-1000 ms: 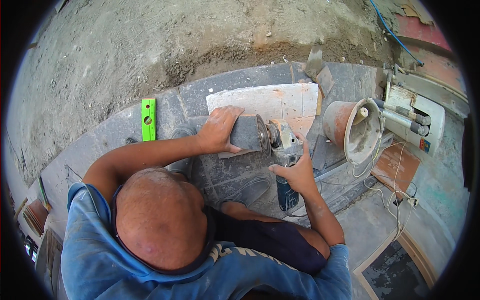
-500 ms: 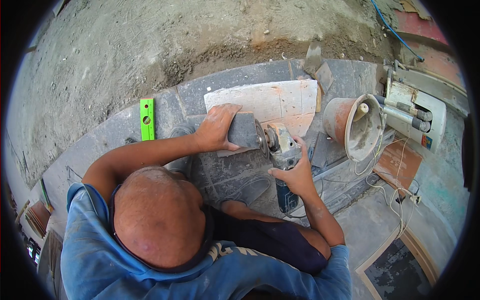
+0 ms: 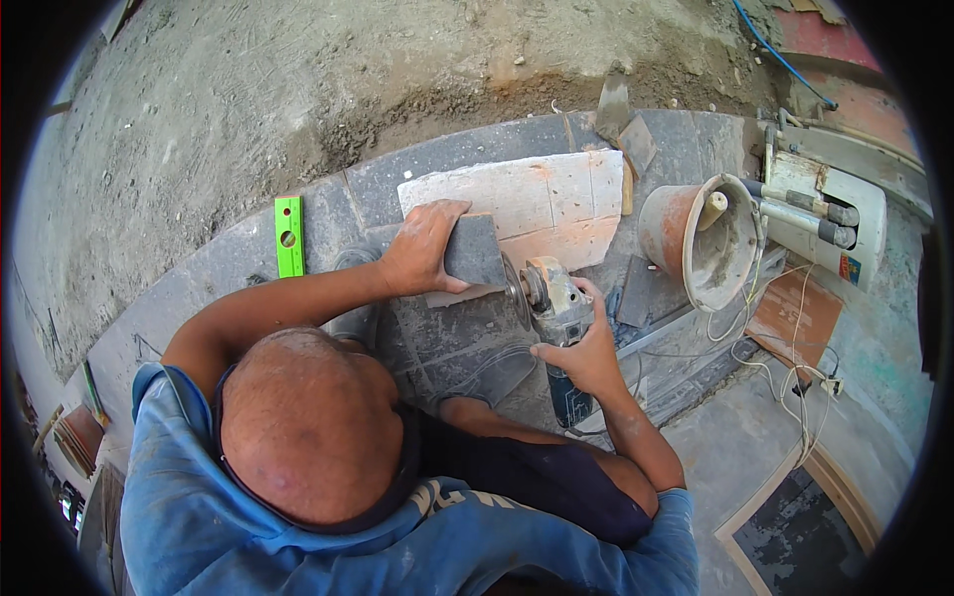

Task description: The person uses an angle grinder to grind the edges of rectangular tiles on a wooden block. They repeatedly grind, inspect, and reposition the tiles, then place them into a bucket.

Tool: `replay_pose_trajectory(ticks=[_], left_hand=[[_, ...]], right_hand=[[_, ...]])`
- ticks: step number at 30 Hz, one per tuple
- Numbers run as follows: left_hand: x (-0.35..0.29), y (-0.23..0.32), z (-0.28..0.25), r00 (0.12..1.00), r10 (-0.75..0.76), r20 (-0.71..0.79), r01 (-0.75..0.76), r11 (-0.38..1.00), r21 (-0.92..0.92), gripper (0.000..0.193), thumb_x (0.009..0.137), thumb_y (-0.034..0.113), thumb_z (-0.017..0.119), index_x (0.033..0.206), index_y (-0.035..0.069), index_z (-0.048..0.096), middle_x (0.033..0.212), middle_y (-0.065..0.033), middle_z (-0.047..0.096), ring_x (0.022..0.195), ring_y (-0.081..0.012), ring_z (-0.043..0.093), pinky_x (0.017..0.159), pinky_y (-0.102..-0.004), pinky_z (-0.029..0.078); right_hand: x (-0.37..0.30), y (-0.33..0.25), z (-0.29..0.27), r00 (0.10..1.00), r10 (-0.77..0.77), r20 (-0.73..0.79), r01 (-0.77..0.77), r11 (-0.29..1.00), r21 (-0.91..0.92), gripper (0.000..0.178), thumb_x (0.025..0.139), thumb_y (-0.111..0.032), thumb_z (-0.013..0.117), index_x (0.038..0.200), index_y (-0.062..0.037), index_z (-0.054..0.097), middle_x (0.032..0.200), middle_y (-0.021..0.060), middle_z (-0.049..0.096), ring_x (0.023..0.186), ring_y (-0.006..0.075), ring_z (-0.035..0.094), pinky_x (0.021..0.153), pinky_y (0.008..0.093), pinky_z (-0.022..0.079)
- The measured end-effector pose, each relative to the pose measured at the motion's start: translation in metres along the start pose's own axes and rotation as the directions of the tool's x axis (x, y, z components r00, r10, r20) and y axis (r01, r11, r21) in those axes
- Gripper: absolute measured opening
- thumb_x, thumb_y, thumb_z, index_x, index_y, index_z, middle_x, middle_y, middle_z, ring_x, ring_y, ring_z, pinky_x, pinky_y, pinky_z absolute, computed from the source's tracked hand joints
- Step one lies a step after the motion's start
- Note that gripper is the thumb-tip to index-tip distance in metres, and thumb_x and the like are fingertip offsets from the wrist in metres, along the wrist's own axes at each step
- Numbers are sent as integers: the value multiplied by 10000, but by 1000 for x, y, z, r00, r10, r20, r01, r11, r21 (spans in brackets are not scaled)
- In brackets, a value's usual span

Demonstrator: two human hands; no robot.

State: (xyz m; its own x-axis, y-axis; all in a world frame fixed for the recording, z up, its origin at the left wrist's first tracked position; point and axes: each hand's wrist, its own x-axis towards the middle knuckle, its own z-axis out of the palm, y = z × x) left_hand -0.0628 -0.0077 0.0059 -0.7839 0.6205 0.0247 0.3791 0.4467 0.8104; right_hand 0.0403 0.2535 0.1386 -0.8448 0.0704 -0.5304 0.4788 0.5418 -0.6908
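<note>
My left hand [image 3: 425, 248] grips a dark grey tile [image 3: 477, 248] by its left side, with the thumb along the near edge. The tile sits over the near part of a white slab [image 3: 527, 194] with orange smears and scored lines. In my right hand [image 3: 586, 348] is an angle grinder [image 3: 562, 320], fingers and thumb wrapped round its body. The grinder's disc [image 3: 516, 290] stands on edge at the tile's right edge. Whether it touches the tile, or spins, I cannot make out.
A bright green level [image 3: 289, 236] lies to the left. At right stand a dusty bucket [image 3: 664, 238] with a handled tool inside, a white panel with pipes [image 3: 830, 214], a brown tile [image 3: 792, 315] and loose pale cables [image 3: 801, 397]. A trowel [image 3: 612, 107] lies beyond the slab.
The grinder and its disc have come slightly nearer to me along the tile's right edge. The whole view has shifted a little; both hands keep their hold.
</note>
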Motion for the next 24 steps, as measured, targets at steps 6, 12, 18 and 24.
replay_pose_trajectory(ticks=[6, 12, 18, 24], left_hand=[[2, 1, 1, 1000, -12, 8, 12, 1000, 8, 1094, 543, 352, 897, 1414, 25, 323, 1340, -223, 452, 1276, -405, 419, 1083, -477, 311], [2, 0, 1, 1000, -21, 17, 21, 1000, 13, 1104, 549, 362, 892, 1426, 29, 310, 1356, -215, 444, 1281, -405, 414, 1101, -479, 306], [2, 0, 0, 999, -29, 24, 29, 1000, 12, 1099, 553, 366, 890, 1424, 29, 312, 1352, -216, 446, 1278, -406, 415, 1097, -477, 309], [1, 0, 2, 1000, -12, 8, 12, 1000, 16, 1104, 551, 376, 891, 1421, 19, 313, 1352, -218, 448, 1284, -401, 417, 1093, -475, 309]], right_hand=[[-8, -2, -3, 999, 35, 16, -35, 999, 15, 942, 580, -156, 862, 1388, -104, 379, 1224, 185, 588, 1120, 298, 593, 960, 386, 458], [-17, 5, -4, 999, 39, 20, -40, 999, 15, 944, 583, -149, 863, 1391, -109, 376, 1206, 183, 598, 1103, 287, 600, 946, 383, 466], [-23, 10, -3, 999, 48, 16, -48, 999, 10, 947, 583, -148, 862, 1393, -106, 372, 1209, 179, 596, 1101, 276, 598, 945, 376, 465], [-11, 5, -1, 1000, 3, -9, -3, 999, 51, 934, 586, -153, 859, 1385, -105, 378, 1199, 173, 602, 1099, 272, 599, 947, 373, 465]])
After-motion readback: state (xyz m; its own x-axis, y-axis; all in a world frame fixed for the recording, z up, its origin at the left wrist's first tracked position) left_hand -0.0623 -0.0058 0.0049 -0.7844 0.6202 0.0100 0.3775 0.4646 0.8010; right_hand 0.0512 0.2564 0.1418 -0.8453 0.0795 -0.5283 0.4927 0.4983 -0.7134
